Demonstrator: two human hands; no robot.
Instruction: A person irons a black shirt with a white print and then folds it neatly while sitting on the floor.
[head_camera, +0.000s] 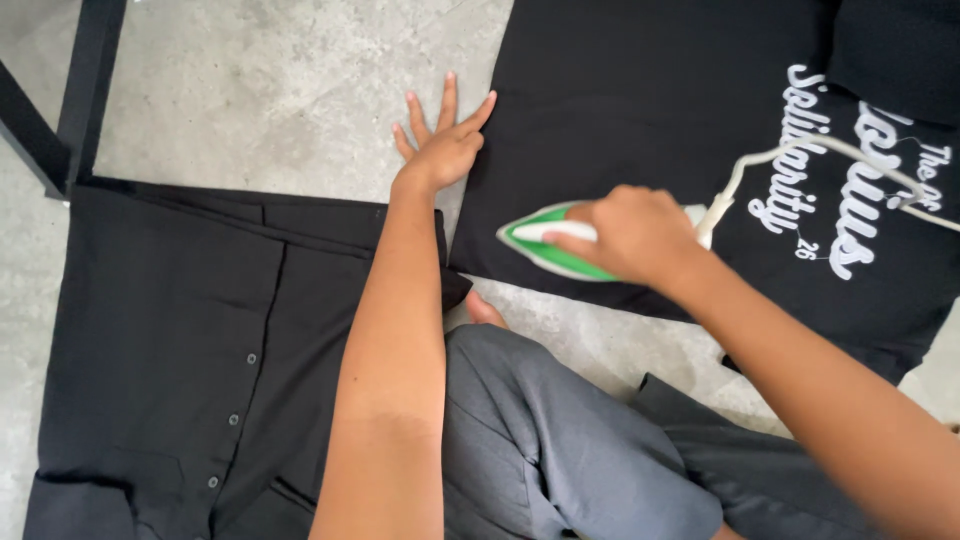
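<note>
From where I watch, my right hand (630, 235) is wrapped around the handle of a green and white iron (545, 245), its grip pressed together on the smooth plastic. The iron's pointed nose faces left, and its sole rests flat on the lower left part of a black T-shirt (620, 110), near the hem. That shirt lies spread on the floor, its fabric soft and matte, with curly white lettering printed across the right side. A pale cord (800, 150) rises from the back of the iron and arcs over the print towards the right edge of the view.

My left hand (440, 145) lies palm down with its fingers spread wide, partly on the rough, mottled grey concrete floor (280, 90) and touching the left edge of the T-shirt with the forefinger. It pinches nothing.

To the left, well apart from the iron, a second black garment (170, 340) lies flat on the floor: a buttoned piece with a straight placket and a row of small round buttons. My forearm crosses over its right edge. My legs in smooth grey trousers (560, 440) fill the lower middle, and a dark metal frame leg (85, 90) stands at the top left.
</note>
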